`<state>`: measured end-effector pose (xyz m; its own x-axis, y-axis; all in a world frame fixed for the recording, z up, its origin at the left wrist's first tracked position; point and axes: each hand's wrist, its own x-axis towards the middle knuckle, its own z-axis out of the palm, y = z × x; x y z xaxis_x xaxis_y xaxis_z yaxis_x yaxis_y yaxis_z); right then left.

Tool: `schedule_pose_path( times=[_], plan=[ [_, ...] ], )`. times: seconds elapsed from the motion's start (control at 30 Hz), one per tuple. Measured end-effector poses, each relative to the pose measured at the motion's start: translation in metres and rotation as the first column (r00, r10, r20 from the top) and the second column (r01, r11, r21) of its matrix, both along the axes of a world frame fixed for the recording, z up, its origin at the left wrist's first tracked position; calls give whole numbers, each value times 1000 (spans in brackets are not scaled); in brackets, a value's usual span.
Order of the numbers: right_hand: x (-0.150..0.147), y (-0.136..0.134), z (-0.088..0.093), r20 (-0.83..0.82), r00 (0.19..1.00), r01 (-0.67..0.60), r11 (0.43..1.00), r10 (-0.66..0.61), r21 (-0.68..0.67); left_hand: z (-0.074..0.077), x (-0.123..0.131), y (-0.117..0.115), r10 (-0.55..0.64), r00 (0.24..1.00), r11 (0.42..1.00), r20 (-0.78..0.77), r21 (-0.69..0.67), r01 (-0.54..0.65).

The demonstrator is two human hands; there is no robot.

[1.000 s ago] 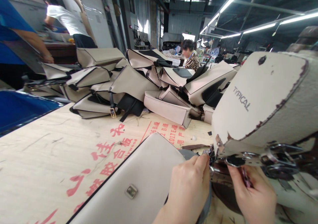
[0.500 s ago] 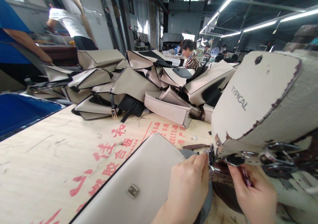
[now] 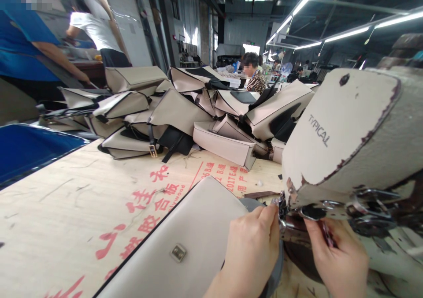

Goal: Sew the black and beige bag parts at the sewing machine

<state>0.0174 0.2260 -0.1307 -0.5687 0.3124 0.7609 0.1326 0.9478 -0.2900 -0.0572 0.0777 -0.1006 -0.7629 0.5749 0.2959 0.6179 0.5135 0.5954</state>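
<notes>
A beige panel (image 3: 194, 232) with a dark edge and a square metal clasp (image 3: 179, 253) lies on the plywood table, running under my left hand (image 3: 253, 245). That hand is closed, its fingertips pinched beside the needle area of a sewing machine (image 3: 346, 126) marked TYPICAL; what it pinches is mostly hidden. On the other side of the needle area, my right hand (image 3: 340, 249) is curled under the machine head, with a small dark reddish item (image 3: 328, 235) between thumb and fingers. The stitching point itself is hidden by the fingers and metal parts.
A heap of beige bags (image 3: 178, 108) with black straps spans the table's back. A blue container (image 3: 36, 150) is at the left. Loose threads and red lettering mark the plywood (image 3: 82, 192). A person in blue (image 3: 29, 46) stands at the left, with others farther back.
The person in blue at the left has moved farther into view, with the arm reaching right. My hands stay nearly in place, and the panel has shifted very slightly right.
</notes>
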Motion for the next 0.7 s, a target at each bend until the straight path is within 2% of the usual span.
schedule_pose_path(
  times=[0.1,0.3,0.7],
  plan=[
    [0,1,0,4,1000,10,1000,-10,17,-1,0,0,-6,1000,1000,16,-21,6],
    [-2,-3,5,-31,998,-47,999,48,17,0,0,1,-13,999,1000,44,2,13],
    [-2,-4,5,-38,999,-8,1000,9,22,-1,0,-1,8,999,1000,31,8,-8]
  ],
)
